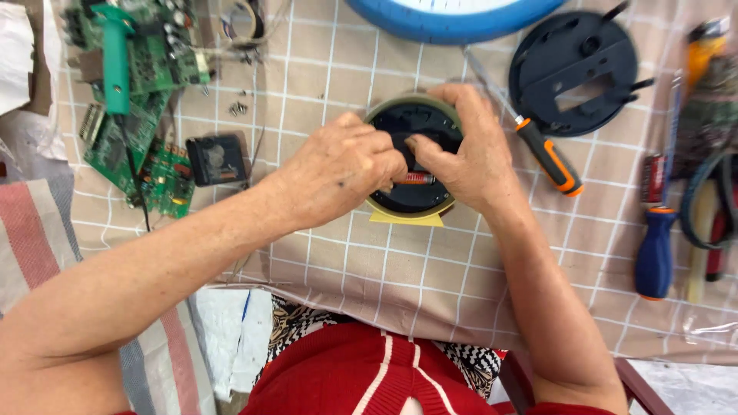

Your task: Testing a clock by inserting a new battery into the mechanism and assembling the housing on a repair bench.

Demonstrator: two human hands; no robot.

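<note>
A small round clock, face down, shows its black back inside an olive-green rim at the middle of the table. My left hand rests on its left side, fingers curled over the back. My right hand wraps the right rim, thumb and fingers meeting the left ones over the middle. A small red battery lies across the black back, just under the fingertips of both hands. A yellow slip sticks out from beneath the clock.
An orange-and-black screwdriver lies right of the clock, a black round back plate behind it. A blue-handled screwdriver and other tools sit at far right. Green circuit boards, a black module and screws lie left. A blue round rim is at the top.
</note>
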